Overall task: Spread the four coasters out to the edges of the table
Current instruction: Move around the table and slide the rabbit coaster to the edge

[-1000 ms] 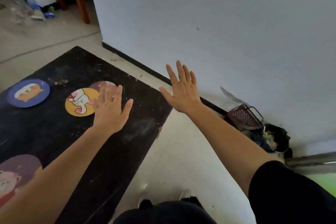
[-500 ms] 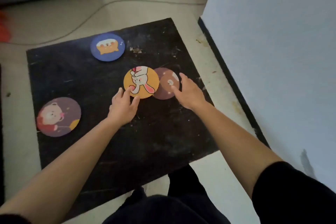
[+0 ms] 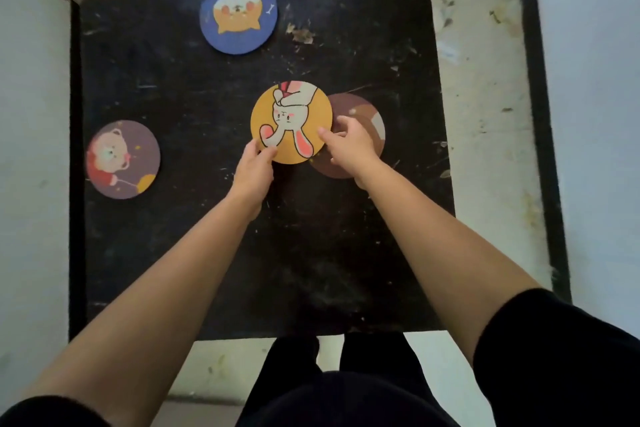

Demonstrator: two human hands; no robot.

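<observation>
The left hand [image 3: 254, 166] pinches the near-left rim of the yellow coaster [image 3: 291, 122], thumb on top by the rabbit's printed foot and the other fingers curled beneath or beside the edge. The right hand [image 3: 349, 146] meets the same coaster at its near-right rim, thumb tip touching the yellow face, while its remaining fingers lie bent over the brown coaster [image 3: 360, 114]; whether they grip that one or merely rest on it, I cannot tell. The yellow coaster, printed with a white rabbit, sits near the middle of the black bench [image 3: 346, 236] and overlaps the left part of the brown coaster, which peeks out to its right with a pale patch on its far-right side. Both forearms reach in from the bottom of the view, bare up to black sleeves [image 3: 554, 357].

Farther out, the purple coaster [image 3: 123, 159], showing a bear-like figure, lies flat near the bench's left edge. The blue coaster [image 3: 238, 14], with an orange and white animal face, lies close to the far edge. Both are well apart from the hands. The benchtop is scuffed and flecked with pale marks. Pale floor [image 3: 485, 114] surrounds the bench, and a dark baseboard [image 3: 540, 114] runs along the white wall [image 3: 595, 114] at right.
</observation>
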